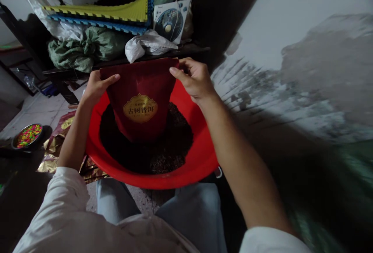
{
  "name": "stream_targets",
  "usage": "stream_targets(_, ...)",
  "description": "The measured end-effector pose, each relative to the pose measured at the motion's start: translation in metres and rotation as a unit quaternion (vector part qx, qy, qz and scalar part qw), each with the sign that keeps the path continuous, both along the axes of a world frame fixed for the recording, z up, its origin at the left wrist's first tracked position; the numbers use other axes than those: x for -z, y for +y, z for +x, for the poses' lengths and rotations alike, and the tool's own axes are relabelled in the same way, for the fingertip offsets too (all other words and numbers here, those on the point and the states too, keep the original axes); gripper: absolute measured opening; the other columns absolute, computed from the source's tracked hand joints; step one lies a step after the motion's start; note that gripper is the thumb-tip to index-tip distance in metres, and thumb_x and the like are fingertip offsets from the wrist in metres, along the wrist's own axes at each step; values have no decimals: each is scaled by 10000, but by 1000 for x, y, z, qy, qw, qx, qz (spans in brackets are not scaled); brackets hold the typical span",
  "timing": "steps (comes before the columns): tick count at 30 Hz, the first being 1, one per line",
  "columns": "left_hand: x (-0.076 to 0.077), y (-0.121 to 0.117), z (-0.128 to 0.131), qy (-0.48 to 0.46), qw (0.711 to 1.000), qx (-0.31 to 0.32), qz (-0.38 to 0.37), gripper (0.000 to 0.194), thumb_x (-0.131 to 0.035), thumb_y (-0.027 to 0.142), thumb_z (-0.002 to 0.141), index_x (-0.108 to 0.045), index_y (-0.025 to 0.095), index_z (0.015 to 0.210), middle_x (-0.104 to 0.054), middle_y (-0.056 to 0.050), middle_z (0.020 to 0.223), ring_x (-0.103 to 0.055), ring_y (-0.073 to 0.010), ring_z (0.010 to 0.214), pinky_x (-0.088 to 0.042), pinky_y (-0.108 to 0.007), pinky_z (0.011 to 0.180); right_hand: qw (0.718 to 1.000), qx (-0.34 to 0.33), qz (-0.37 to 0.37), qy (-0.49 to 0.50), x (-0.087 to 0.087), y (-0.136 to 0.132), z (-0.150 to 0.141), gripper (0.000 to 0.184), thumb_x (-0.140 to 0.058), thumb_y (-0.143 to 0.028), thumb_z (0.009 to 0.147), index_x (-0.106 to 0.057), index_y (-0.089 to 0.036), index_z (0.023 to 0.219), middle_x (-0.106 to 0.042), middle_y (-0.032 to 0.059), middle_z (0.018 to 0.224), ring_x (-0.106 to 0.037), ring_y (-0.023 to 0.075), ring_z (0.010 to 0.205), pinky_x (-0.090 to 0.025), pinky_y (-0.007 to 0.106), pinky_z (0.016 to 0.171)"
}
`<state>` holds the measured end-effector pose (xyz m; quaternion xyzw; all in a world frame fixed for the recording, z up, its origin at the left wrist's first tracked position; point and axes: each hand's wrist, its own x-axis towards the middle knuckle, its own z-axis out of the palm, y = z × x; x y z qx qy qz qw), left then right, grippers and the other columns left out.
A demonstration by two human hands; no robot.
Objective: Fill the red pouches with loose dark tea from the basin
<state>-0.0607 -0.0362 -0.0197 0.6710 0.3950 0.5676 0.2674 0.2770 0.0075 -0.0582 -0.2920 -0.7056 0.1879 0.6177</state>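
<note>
A dark red pouch [140, 86] with a gold label stands over a large red basin [201, 140], its printing upside down from where I look. My left hand [99, 86] pinches the pouch's top left corner between thumb and fingers. At the top right corner my right hand [194, 76] grips it the same way. The pouch's lower end meets dark, loose, grainy material [169, 159] in the basin. Whether anything is inside the pouch is hidden from me.
Several red and gold pouches [55, 148] lie on the floor at left, near a metal bowl [27, 135] of bright coloured pieces. Behind the basin, a low shelf bears foam mats [101, 14], tied sacks [87, 47] and a box fan [169, 23]. A peeling wall [291, 70] rises at right.
</note>
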Motion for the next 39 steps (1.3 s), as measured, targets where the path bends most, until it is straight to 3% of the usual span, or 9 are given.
stream_targets(7, 0, -6, 10, -24, 999, -2, 23, 577, -1001, 641, 695, -768, 209, 999, -781, -105, 1009, -790, -304, 1012, -714, -440, 864, 1000, -8, 10, 10, -3, 0, 1, 587, -763, -863, 859, -687, -283, 915, -716, 45, 974, -701, 269, 993, -641, 489, 860)
stream_targets(12, 0, -10, 14, -26, 999, -3, 31, 534, -983, 612, 728, -769, 199, 991, -774, -98, 999, -789, -289, 983, -715, -446, 866, 999, -25, 12, -16, -6, -3, 3, 599, -718, -907, 871, -681, -311, 924, -720, 58, 951, -670, 273, 1071, -603, 472, 885)
stream_targets(20, 5, -13, 20, -32, 998, 21, 43, 534, -988, 619, 748, -764, 176, 941, -762, -93, 961, -782, -250, 884, -714, -466, 867, 999, -31, -12, -19, -9, -9, 7, 616, -793, -851, 841, -754, -259, 1009, -728, 97, 1199, -716, 297, 1083, -632, 476, 897)
stream_targets(26, 6, -11, 20, -11, 998, 21, 59, 567, -952, 676, 782, -734, 190, 978, -724, -87, 971, -780, -278, 976, -697, -452, 861, 995, 12, 43, -92, -18, -17, 15, 346, -791, -621, 956, -767, -277, 997, -752, 98, 1169, -707, 332, 1124, -600, 548, 1000)
stream_targets(31, 1, -15, 18, 37, 997, 14, 72, 541, -930, 681, 812, -708, 196, 901, -643, -42, 853, -723, -205, 833, -657, -370, 761, 971, 95, 106, -193, -33, -40, 19, 160, -791, -428, 988, -750, -280, 939, -767, 100, 1110, -662, 356, 1120, -523, 613, 1054)
stream_targets(35, 0, -14, 17, 79, 991, -8, 108, 514, -880, 691, 861, -728, 202, 914, -639, -30, 822, -681, -180, 771, -607, -340, 714, 947, 146, 145, -248, -41, -54, 15, 137, -714, -311, 1041, -732, -271, 912, -766, 129, 1076, -617, 359, 1135, -492, 584, 1025)
stream_targets(39, -5, -18, 19, 163, 966, -63, 188, 442, -802, 662, 940, -751, 223, 953, -715, -46, 890, -708, -216, 863, -603, -395, 801, 926, 180, 131, -305, -43, -63, 10, 181, -593, -331, 1116, -754, -276, 1055, -773, 131, 1152, -614, 365, 1187, -464, 594, 1035)
